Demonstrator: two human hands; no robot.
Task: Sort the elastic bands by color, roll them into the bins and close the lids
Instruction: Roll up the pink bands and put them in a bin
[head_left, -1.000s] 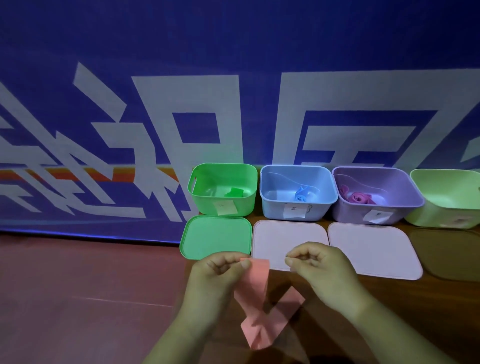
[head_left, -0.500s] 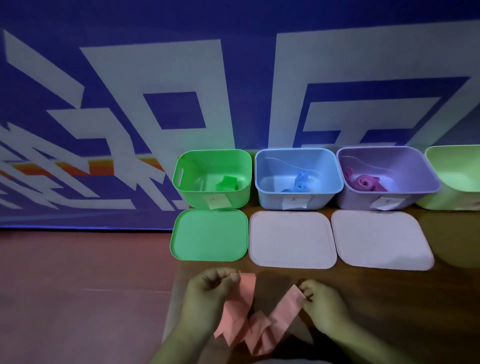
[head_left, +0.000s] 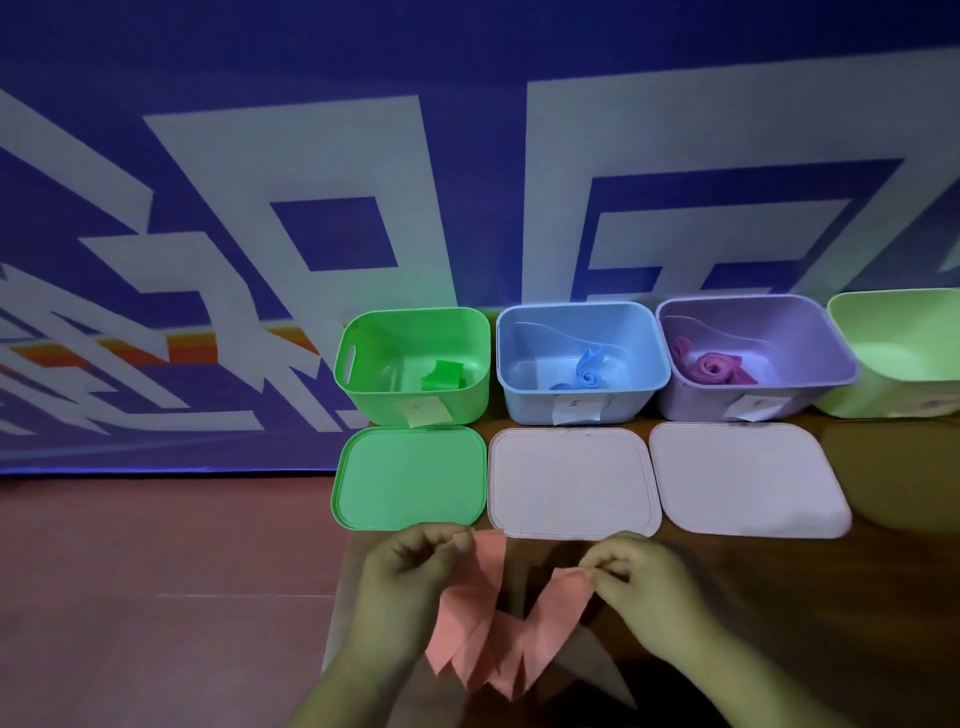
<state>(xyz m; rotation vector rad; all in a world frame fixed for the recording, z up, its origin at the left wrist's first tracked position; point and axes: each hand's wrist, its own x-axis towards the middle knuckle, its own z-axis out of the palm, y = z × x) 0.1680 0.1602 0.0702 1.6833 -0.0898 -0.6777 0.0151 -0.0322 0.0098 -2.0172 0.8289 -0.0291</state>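
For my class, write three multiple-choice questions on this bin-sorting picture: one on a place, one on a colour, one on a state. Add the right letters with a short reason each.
1. Where is the green lid relative to the green bin?
A on top of it; B flat on the table in front of it; C inside it.
2. What colour is the band held between the left hand and the right hand?
A blue; B green; C salmon pink.
3. How does the blue band lie in the blue bin?
A rolled into a coil; B draped over the rim; C stretched flat.

Answers:
1 B, the lid lies flat by the bin's front wall.
2 C, the strip pinched at both ends is pink.
3 A, a spiral shows on the bin floor.
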